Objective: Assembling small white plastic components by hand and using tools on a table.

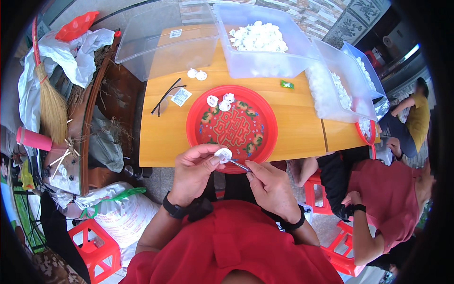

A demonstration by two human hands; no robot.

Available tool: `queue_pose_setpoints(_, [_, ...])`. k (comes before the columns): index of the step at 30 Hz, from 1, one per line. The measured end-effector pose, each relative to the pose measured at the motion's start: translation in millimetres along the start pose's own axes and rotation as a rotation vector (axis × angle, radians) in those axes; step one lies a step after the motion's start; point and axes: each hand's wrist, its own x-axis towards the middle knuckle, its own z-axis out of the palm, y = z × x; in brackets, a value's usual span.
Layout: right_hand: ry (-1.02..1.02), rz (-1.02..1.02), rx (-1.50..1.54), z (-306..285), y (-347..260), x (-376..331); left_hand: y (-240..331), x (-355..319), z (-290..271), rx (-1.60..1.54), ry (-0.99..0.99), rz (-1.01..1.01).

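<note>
My left hand (196,171) pinches a small round white plastic piece (223,154) between thumb and fingers, over the near rim of a red round tray (191,124). A slim dark tool with a metal tip (239,164) is gripped in my right hand (273,185). Its tip touches or nearly touches the white piece; the exact contact is too small to tell. Inside the tray, near its far side, lie a few similar white pieces (224,105). Two more white discs (201,75) rest on the table beyond it.
On the wooden table (298,128) stand an empty clear bin (165,52), a bin heaped with white pieces (265,66), and more bins at right. Glasses (166,98) and a green packet (287,84) lie there. Close on my right sits a person in a dark red shirt (385,199).
</note>
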Motion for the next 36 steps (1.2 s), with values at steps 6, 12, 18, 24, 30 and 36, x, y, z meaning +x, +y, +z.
queue_pose_setpoints(6, [0.004,0.004,-0.029,4.3,3.3,0.4,-0.5,-1.1,2.2,0.008,0.02,-0.011])
queue_pose_setpoints(12, [0.02,-0.005,-0.043,5.9,2.4,0.9,-3.1,-2.4,1.8,0.013,0.029,0.003])
queue_pose_setpoints(18, [0.023,0.001,-0.04,7.6,2.7,0.3,-3.4,-2.6,4.3,0.027,0.029,0.043])
queue_pose_setpoints(24, [0.021,0.011,-0.006,10.3,2.7,1.7,-2.5,-2.6,6.5,0.058,0.053,0.06])
queue_pose_setpoints(30, [-0.014,0.064,0.117,10.0,3.7,2.1,-3.8,-3.3,4.9,0.056,0.052,0.061])
queue_pose_setpoints(36, [-0.051,0.174,0.258,9.9,1.6,1.6,-4.6,-2.3,7.2,0.046,0.048,0.088])
